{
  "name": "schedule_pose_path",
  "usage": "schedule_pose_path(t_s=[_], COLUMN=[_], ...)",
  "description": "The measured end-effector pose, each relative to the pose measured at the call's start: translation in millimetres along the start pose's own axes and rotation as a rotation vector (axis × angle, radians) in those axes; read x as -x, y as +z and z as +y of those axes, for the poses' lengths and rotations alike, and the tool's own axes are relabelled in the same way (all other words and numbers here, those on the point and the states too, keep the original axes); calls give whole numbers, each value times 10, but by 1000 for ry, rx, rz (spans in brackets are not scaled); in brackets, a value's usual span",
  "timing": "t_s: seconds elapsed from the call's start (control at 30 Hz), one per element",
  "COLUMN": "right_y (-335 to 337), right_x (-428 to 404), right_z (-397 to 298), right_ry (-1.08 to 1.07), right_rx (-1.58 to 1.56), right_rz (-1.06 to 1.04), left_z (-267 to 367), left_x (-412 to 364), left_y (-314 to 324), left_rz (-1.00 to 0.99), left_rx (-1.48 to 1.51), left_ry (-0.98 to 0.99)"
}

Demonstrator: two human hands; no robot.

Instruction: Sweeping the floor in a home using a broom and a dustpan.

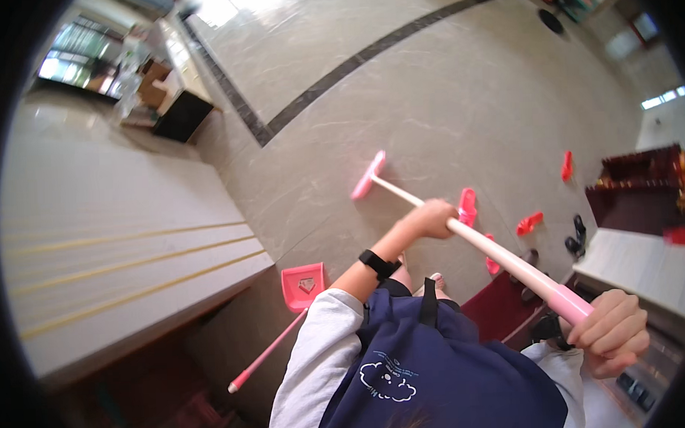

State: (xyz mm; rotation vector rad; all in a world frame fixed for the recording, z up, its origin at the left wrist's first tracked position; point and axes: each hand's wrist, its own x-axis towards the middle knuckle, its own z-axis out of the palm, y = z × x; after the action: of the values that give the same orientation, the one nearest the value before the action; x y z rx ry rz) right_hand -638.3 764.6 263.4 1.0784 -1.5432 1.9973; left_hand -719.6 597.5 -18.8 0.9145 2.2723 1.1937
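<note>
My left hand (433, 217) is closed around the white handle of a long pink-and-white broom (502, 253), partway along it. My right hand (608, 332) grips the pink upper end of the same handle. The pink broom head (368, 176) is on or close above the tiled floor (319, 181), ahead of my feet. Left of my body, a pink dustpan (303, 286) with a long pink handle lies near the corner of a pale panelled cabinet. Both wrists bear black bands, and a dark blue apron covers my front.
Pink slippers (467, 207), red slippers (529, 223) and dark shoes (575, 237) are scattered to the right, near a dark red mat (501, 304) and a shoe cabinet (638, 266). The pale cabinet (133, 221) stands left. A cluttered table (183, 115) is upper left.
</note>
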Motion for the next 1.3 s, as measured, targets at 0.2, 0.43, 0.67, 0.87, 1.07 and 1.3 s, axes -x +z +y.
schedule_pose_path(t_s=[0.2, 0.43, 0.67, 0.87, 1.07, 1.3], right_y=[-450, -484, -378, -590, -754, -109], right_x=[697, 1529, 1859, 1307, 1334, 974], right_z=[-215, -417, 480, -359, -2250, -1608], right_ry=[48, -29, 398, 95, -75, -77], right_rx=[210, 292, 167, 240, 384, 703], right_rz=[274, 639, 614, 506, 442, 794], left_z=[-40, -84, -1194, -23, 1569, 1378], left_x=[-525, -533, -554, -542, -612, -667], left_y=[1308, 1397, 750, 321, 877, 1667], left_rz=[-286, -422, -109, -275, -562, -676], left_rx=[149, -17, -330, -343, -148, 127], left_ry=[198, 173, -90, -1, 362, 536])
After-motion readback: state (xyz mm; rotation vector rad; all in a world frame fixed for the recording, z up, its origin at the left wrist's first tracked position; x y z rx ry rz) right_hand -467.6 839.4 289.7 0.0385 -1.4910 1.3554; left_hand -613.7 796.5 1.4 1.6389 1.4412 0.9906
